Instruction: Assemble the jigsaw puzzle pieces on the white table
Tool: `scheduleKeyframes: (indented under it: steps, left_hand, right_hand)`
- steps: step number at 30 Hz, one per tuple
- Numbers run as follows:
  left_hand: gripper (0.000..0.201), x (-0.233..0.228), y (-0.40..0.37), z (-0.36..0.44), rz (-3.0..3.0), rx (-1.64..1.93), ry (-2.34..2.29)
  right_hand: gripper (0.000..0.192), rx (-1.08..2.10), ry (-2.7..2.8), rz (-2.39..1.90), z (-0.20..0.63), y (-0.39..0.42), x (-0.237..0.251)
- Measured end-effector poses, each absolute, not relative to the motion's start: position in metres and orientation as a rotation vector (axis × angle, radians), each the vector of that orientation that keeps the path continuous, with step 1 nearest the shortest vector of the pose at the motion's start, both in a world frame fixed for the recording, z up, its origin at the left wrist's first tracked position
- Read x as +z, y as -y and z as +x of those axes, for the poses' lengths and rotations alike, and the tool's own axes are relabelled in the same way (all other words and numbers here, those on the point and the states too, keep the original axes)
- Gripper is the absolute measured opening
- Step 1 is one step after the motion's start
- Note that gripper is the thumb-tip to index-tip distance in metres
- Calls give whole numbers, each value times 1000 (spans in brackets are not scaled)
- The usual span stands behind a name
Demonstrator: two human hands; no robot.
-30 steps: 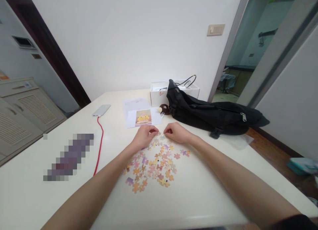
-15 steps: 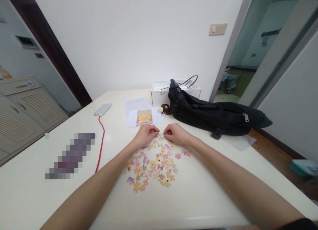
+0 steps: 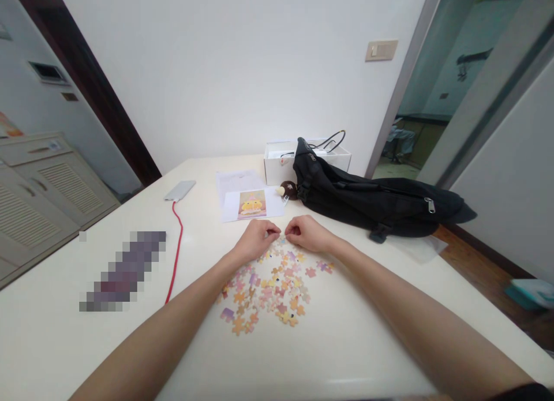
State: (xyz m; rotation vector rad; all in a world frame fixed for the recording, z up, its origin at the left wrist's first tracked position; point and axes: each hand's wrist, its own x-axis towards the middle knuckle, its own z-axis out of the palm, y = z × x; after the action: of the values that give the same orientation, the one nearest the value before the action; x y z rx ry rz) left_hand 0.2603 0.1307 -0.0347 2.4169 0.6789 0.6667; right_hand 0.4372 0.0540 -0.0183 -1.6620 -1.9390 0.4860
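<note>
Both the left hand (image 3: 255, 239) and right hand (image 3: 308, 233) pinch closed at the far edge of the puzzle pieces (image 3: 266, 288) (whether on a piece I cannot tell), which look light, thin, stiff, best nipped by their edges.

Both hands, the left hand (image 3: 255, 240) and the right hand (image 3: 306, 233), curl their fingertips together over the far edge of the puzzle pieces (image 3: 268, 288), so whatever they pinch is too small and covered to make out. A pixelated patch (image 3: 123, 271) blurs something on the counter (image 3: 346, 343). The black bag (image 3: 372, 199) hides part of the white box (image 3: 277, 164). Both forearms run off the bottom edge.
</note>
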Motion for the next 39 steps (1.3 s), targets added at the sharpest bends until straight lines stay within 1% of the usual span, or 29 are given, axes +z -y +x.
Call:
scheduleKeyframes:
  steps: [5, 9, 12, 18, 27, 30, 35, 39]
  left_hand:
    - [21, -34, -135, 257, 2495, 744, -595]
    - [23, -33, -136, 254, 2574, 608, -436]
    - [23, -33, -134, 253, 2636, 531, -453]
    - [24, -33, -133, 253, 2691, 540, -505]
    - [26, -29, -132, 253, 2894, 477, -444]
    - [26, -30, -134, 253, 2836, 528, -451]
    - [28, -30, -141, 250, 2683, 729, -558]
    - [29, -28, -141, 248, 2693, 571, -537]
  right_hand:
    - [14, 500, 1939, -1647, 438, -54, -19]
    - [17, 501, 1941, -1634, 439, -56, -21]
    - [17, 488, 1948, -1631, 440, -57, -22]
    - [17, 470, 1951, -1621, 440, -57, -24]
    - [17, 487, 1964, -1628, 439, -56, -23]
    - [19, 478, 1949, -1633, 440, -56, -20]
    - [26, 432, 1921, -1654, 444, -55, -16]
    - [22, 475, 2002, -1619, 444, -54, -16]
